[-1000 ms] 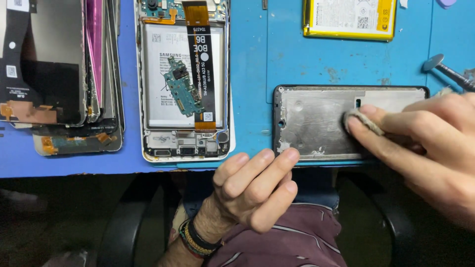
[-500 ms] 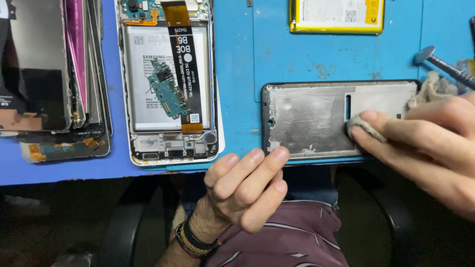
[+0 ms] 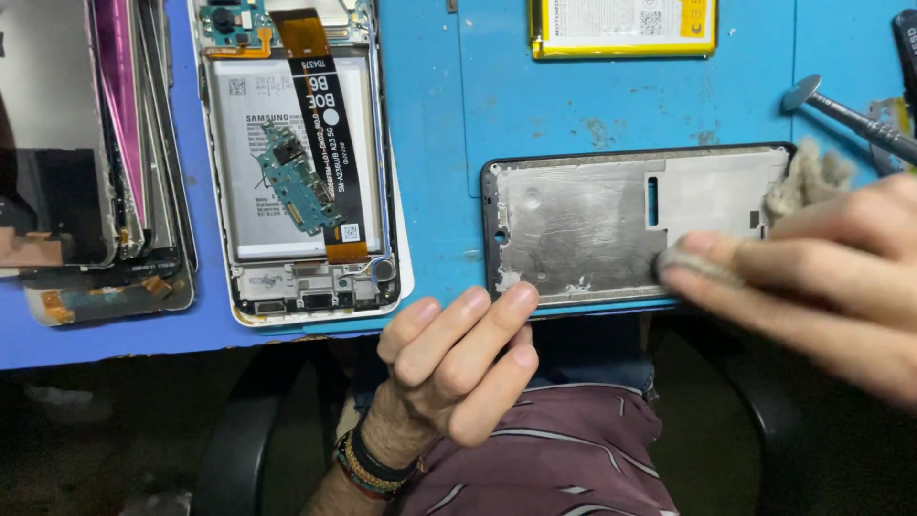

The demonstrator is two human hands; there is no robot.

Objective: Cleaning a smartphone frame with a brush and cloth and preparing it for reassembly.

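Observation:
A bare metal phone frame [image 3: 592, 225] lies flat near the front edge of the blue work mat [image 3: 458, 143]. My right hand [image 3: 812, 277] presses a small grey wad of cloth [image 3: 697, 263] against the frame's lower right part, and more of the cloth [image 3: 807, 177] shows past the frame's right end. My left hand [image 3: 458, 358] rests at the table's front edge with its fingertips against the frame's lower left corner, fingers loosely curled, holding nothing.
An opened phone [image 3: 301, 162] with battery, flex cable and a loose small green board lies left of centre. A stack of screens and frames [image 3: 91, 162] sits at far left. A yellow-edged battery [image 3: 621, 24] lies at the top. A metal tool [image 3: 845, 115] lies at right.
My right hand has slid the cloth wad from the frame's upper right down toward its lower edge. The view has shifted; my left hand stays at the frame's corner.

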